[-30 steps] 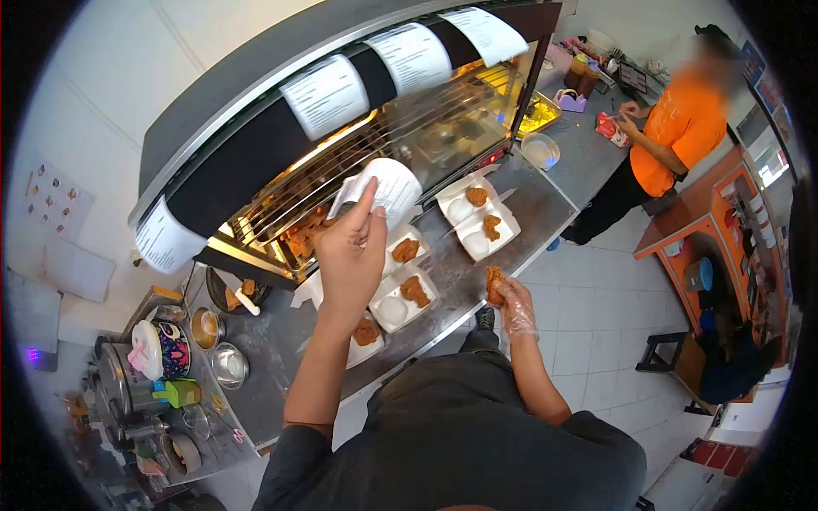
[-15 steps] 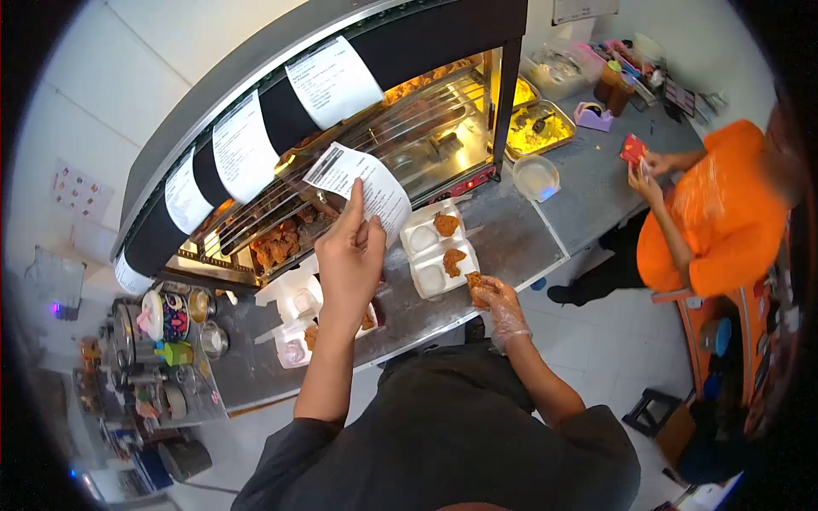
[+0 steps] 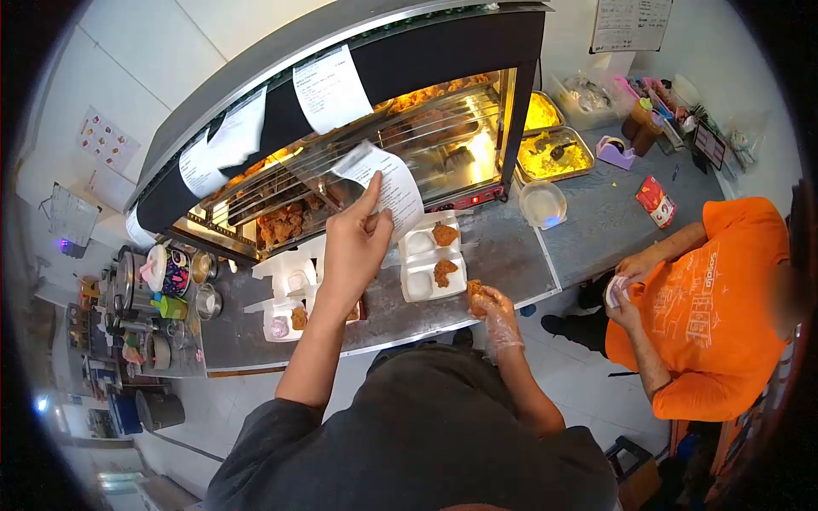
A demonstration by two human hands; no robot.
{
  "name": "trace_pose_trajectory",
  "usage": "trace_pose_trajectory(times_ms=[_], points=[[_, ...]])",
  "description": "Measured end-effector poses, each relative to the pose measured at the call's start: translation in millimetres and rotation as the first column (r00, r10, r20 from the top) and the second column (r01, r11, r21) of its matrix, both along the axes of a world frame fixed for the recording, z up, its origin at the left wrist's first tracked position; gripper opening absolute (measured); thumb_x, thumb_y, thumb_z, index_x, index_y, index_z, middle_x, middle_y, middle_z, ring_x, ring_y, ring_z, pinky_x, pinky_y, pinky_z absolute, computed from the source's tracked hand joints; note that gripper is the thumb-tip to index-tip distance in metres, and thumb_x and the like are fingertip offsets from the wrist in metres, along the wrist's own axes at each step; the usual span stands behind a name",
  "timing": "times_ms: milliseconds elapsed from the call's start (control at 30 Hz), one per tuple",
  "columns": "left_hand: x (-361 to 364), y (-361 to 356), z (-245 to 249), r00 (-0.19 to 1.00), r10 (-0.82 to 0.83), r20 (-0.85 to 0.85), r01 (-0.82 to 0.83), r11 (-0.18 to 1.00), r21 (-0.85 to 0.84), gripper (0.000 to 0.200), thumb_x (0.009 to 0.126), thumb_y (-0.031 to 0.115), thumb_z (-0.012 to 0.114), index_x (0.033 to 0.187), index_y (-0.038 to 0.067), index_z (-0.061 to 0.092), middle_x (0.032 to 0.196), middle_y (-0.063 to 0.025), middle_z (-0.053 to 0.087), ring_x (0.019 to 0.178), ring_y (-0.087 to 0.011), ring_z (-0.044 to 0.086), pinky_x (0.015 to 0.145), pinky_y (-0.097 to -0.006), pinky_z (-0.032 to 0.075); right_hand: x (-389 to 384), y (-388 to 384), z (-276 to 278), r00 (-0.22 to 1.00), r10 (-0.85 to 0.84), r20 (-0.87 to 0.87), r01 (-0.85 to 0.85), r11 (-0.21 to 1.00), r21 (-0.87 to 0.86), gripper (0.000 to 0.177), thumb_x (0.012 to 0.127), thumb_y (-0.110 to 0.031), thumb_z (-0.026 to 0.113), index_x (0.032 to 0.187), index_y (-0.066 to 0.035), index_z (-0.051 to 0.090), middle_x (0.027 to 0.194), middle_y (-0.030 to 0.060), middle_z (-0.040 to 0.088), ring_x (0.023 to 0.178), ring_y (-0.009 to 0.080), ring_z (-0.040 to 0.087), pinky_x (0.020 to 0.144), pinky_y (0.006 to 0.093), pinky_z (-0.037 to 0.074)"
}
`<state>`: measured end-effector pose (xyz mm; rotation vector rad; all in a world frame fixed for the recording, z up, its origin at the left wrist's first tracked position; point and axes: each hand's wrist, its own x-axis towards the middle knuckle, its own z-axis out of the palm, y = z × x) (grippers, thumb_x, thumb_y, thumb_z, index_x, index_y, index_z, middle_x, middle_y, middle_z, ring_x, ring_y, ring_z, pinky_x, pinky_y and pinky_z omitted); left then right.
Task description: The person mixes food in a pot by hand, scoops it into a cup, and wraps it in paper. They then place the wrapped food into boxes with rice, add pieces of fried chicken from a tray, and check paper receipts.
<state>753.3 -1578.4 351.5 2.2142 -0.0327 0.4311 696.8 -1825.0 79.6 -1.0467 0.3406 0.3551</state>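
Observation:
My bare left hand [image 3: 361, 238] pinches a printed paper slip [image 3: 394, 189] in front of the warmer's glass. In a clear plastic glove, my right hand [image 3: 498, 322] grips a piece of fried chicken [image 3: 477, 298] at the counter's front edge. Just left of it, a white foam box [image 3: 433, 285] lies open, holding two chicken pieces [image 3: 445, 272] and two round white portions [image 3: 419, 244]. More open boxes [image 3: 281, 311] with chicken stand further left, partly hidden behind my left forearm.
The heated display case [image 3: 443, 94] spans the counter's back, slips hanging on it. Yellow food fills trays [image 3: 554, 155] to its right, near a clear round container [image 3: 543, 204]. A co-worker in an orange shirt [image 3: 711, 315] stands right. Pots and bowls [image 3: 209, 301] are left.
The view has shifted. The co-worker's red packet now lies on the right counter, and their hands hold something white. Both my hands keep their items. One hanging slip on the case has curled or swung.

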Motion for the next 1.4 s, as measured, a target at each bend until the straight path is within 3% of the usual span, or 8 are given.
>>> trace_pose_trajectory(times_ms=[200, 300, 600, 800, 900, 1400], points=[[-7, 0, 0, 1.000, 0.013, 0.009, -0.013, 1.000, 0.004, 0.048, 0.097, 0.001, 0.064, 0.145, 0.001, 0.059, 0.093, 0.0000, 0.071, 0.084, -0.0018, 0.061, 0.075, -0.0221, 0.051, -2, -7, -2, 0.998, -0.067, -0.021, 0.068, 0.996, 0.053, 0.043, 0.090, -0.013, 0.076, 0.125, 0.008, 0.063, 0.111, 0.0126, 0.069, 0.093, 0.0196, 0.068, 0.079, 0.0319, 0.059], [-12, 1, 0, 0.998, 0.021, -0.055, -0.026, 0.996, -0.089, 0.047, 0.097, 0.001, 0.064, 0.144, 0.001, 0.060, 0.094, 0.0003, 0.071, 0.086, -0.0014, 0.060, 0.075, -0.0221, 0.051, -2, -6, -11, 0.997, -0.072, -0.002, 0.072, 0.996, 0.048, 0.042, 0.092, -0.014, 0.076, 0.124, 0.007, 0.062, 0.112, 0.0143, 0.069, 0.091, 0.0215, 0.070, 0.073, 0.0345, 0.062], [-20, 10, -4, 0.998, 0.001, -0.057, -0.013, 0.978, -0.209, 0.048, 0.096, -0.001, 0.065, 0.144, 0.000, 0.059, 0.119, -0.0071, 0.073, 0.092, -0.0039, 0.060, 0.079, -0.0224, 0.052, -6, -1, -24, 0.999, -0.025, -0.045, 0.027, 0.998, 0.057, 0.042, 0.089, -0.013, 0.078, 0.124, 0.005, 0.064, 0.108, 0.0120, 0.069, 0.088, 0.0186, 0.068, 0.072, 0.0310, 0.061], [-22, 12, -7, 0.998, -0.018, -0.054, 0.002, 0.962, -0.275, 0.049, 0.097, -0.001, 0.065, 0.145, 0.001, 0.059, 0.118, -0.0062, 0.073, 0.091, -0.0036, 0.061, 0.079, -0.0224, 0.052, -9, -2, -22, 0.998, -0.026, -0.063, 0.027, 0.999, 0.025, 0.042, 0.091, -0.015, 0.077, 0.124, 0.005, 0.062, 0.106, 0.0129, 0.070, 0.082, 0.0200, 0.070, 0.067, 0.0321, 0.061], [-22, 15, -9, 0.998, -0.013, -0.063, 0.001, 0.981, -0.192, 0.050, 0.098, 0.002, 0.062, 0.147, 0.001, 0.056, 0.085, -0.0014, 0.072, 0.082, -0.0010, 0.057, 0.073, -0.0213, 0.049, -11, -3, -29, 0.998, -0.043, -0.041, 0.044, 0.998, 0.034, 0.043, 0.092, -0.017, 0.077, 0.125, 0.006, 0.061, 0.105, 0.0138, 0.071, 0.079, 0.0210, 0.071, 0.064, 0.0328, 0.061], [-22, 17, -4, 0.999, -0.023, -0.047, 0.014, 0.982, -0.189, 0.050, 0.099, 0.003, 0.063, 0.148, 0.002, 0.056, 0.092, -0.0061, 0.076, 0.085, -0.0015, 0.060, 0.076, -0.0222, 0.050, -10, 2, -22, 0.999, -0.025, -0.045, 0.025, 1.000, 0.006, 0.045, 0.092, -0.018, 0.076, 0.125, 0.008, 0.061, 0.106, 0.0145, 0.070, 0.079, 0.0213, 0.070, 0.064, 0.0314, 0.059]])
